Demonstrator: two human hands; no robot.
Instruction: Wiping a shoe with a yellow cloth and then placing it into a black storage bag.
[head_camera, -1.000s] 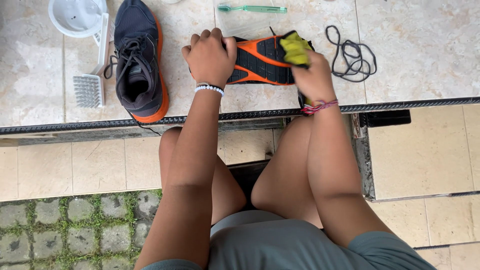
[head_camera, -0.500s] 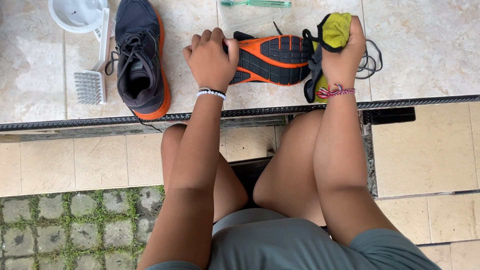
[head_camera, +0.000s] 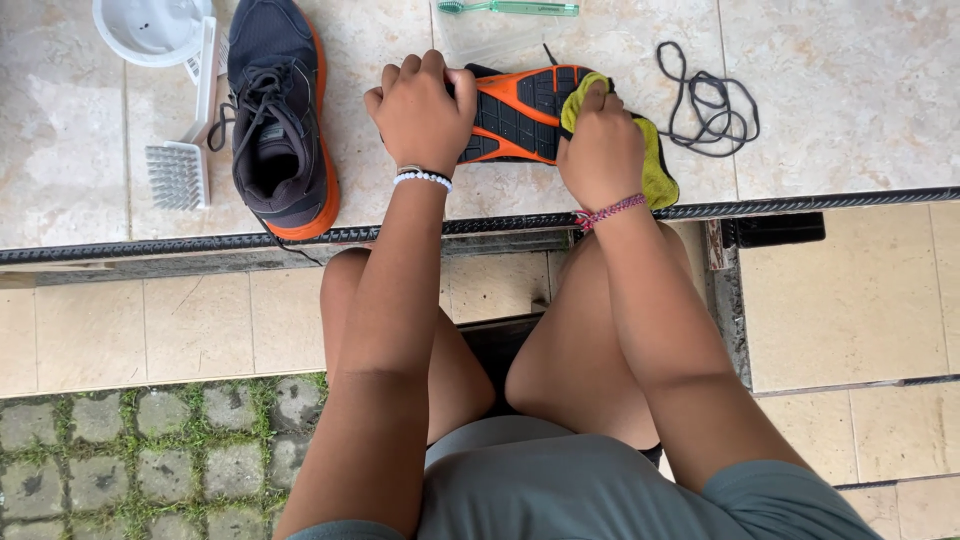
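Now both hands (head_camera: 420, 112) on upturned shoe (head_camera: 520, 112), cloth (head_camera: 655, 165).

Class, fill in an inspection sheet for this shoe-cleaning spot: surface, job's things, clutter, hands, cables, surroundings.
Surface: pale tiled floor, a dark drain channel along its near edge.
Job's things: orange-soled shoe sole up; yellow cloth pressed on it.
Clutter: second dark shoe upright, white brush, white bowl, green toothbrush, loose black lace.
Hands: left hand steadies the shoe; right hand has the cloth in its grip.
Cables: nothing seen.
Surroundings: mossy paving stones below.
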